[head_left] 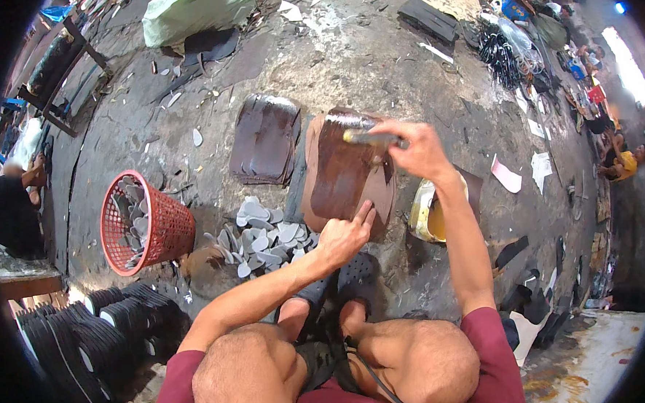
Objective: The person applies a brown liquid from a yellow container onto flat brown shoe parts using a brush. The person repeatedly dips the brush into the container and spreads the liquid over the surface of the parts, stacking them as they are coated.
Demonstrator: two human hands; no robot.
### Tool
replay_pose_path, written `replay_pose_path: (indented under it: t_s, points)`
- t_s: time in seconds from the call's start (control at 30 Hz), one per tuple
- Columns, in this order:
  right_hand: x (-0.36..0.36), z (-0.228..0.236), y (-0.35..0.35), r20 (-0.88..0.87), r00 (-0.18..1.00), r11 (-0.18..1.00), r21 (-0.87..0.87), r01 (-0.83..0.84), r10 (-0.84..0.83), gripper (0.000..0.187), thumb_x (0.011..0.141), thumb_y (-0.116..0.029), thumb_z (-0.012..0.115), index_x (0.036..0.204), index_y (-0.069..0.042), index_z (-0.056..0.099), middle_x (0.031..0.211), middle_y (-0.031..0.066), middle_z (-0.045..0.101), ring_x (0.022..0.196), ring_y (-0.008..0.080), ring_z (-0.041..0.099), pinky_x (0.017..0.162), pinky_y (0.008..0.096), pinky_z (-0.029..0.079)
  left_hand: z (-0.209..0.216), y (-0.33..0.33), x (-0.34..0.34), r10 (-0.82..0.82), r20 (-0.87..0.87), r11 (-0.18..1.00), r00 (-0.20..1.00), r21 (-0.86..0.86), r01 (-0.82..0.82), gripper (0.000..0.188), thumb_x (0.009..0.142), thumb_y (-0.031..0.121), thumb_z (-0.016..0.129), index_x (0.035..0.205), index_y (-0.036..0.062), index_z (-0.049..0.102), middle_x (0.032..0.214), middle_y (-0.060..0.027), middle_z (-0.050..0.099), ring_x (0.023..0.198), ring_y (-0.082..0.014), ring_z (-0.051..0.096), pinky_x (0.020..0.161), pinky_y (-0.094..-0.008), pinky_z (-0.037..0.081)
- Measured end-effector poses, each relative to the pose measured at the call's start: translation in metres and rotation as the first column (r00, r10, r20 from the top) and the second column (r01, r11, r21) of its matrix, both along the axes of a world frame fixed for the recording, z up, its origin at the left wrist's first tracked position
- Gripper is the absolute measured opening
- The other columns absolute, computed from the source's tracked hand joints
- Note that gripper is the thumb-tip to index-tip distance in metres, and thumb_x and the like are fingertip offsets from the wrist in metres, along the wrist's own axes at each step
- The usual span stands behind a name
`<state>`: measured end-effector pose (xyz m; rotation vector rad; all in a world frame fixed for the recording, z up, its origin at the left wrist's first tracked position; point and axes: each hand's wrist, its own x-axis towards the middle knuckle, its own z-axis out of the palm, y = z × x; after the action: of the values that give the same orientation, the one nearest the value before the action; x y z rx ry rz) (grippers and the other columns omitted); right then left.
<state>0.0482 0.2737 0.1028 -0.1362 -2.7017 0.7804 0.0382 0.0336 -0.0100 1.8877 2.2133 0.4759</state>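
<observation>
I observe the right hand (pixel 416 151) gripping a blurred, yellowish, brush-like tool (pixel 366 137) above a glossy brown flat-sheet stack (pixel 339 171) (centre, right of another dark-brown sheet stack (pixel 264 140)). The left hand (pixel 343 240), fingers extended, touches its near edge.

On the floor (pixel 316 70), before the person's feet (pixel 359 276), there is a sheet (pixel 339 175). The left hand (pixel 344 242) is on its near part; the right hand (pixel 420 152), with a brush (pixel 370 138) in it, is over its far right part. To the left lies a stack of sheets (pixel 264 139), and nearer, a heap of small pieces (pixel 266 237). Farther left is a basket (pixel 174 227) with similar pieces inside; nearer than it are the rows of soles (pixel 60 354). A container (pixel 419 215) is at the right, beside the right forearm.
</observation>
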Motion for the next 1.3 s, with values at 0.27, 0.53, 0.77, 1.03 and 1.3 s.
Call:
replay_pose_path:
  t_s: [0.27,0.53,0.77,1.03,1.3]
  points:
    - [-0.069,-0.047,0.077,0.402,0.915,0.991,0.134,-0.006,-0.048,0.056,0.077,0.002,0.062,0.117,-0.034,0.078,0.110,0.0074,0.077,0.098,0.0274,0.073,0.083,0.0403,0.058,0.014,-0.008,0.000,-0.068,-0.044,0.997,0.997,-0.034,0.067,0.065,0.081,0.007,0.063,0.143,-0.0030,0.051,0.155,-0.0224,0.045,0.068,-0.0260,0.074,0.055,-0.0379,0.058]
    - [-0.094,-0.034,0.045,0.423,0.828,0.851,0.205,-0.484,0.369,0.054,0.065,-0.004,0.061,0.108,-0.030,0.079,0.119,-0.0007,0.074,0.117,0.0239,0.066,0.099,0.0415,0.050,0.003,-0.020,0.004,-0.020,-0.052,1.000,0.998,-0.008,0.019,0.071,0.077,0.004,0.065,0.147,0.0007,0.049,0.158,-0.0188,0.044,0.076,-0.0268,0.075,0.059,-0.0378,0.058]
    - [0.011,-0.031,0.108,0.619,0.775,0.992,0.065,0.112,-0.128,0.047,0.082,-0.022,0.072,0.129,-0.022,0.069,0.120,0.0131,0.073,0.116,0.0320,0.067,0.096,0.0447,0.053,0.010,-0.015,0.000,-0.027,0.009,0.999,1.000,-0.020,0.027,0.076,0.076,0.000,0.065,0.149,0.0029,0.046,0.161,-0.0159,0.041,0.077,-0.0293,0.074,0.059,-0.0409,0.057]
    - [0.032,-0.024,0.021,0.370,0.870,0.945,0.122,0.302,-0.326,0.044,0.088,-0.031,0.069,0.132,-0.026,0.066,0.109,0.0177,0.074,0.105,0.0404,0.069,0.087,0.0505,0.056,0.006,-0.003,-0.013,0.012,0.035,0.998,0.999,0.069,-0.015,0.067,0.080,0.002,0.061,0.146,0.0047,0.049,0.156,-0.0155,0.046,0.073,-0.0304,0.073,0.058,-0.0423,0.058]
    - [0.029,-0.028,0.031,0.294,0.818,0.869,0.138,0.476,-0.495,0.053,0.089,-0.037,0.070,0.136,-0.015,0.062,0.107,0.0233,0.073,0.104,0.0457,0.068,0.091,0.0530,0.054,0.010,0.004,-0.025,-0.008,0.069,0.999,0.998,0.042,0.005,0.082,0.074,-0.002,0.064,0.152,0.0082,0.042,0.164,-0.0085,0.037,0.073,-0.0349,0.072,0.058,-0.0433,0.057]
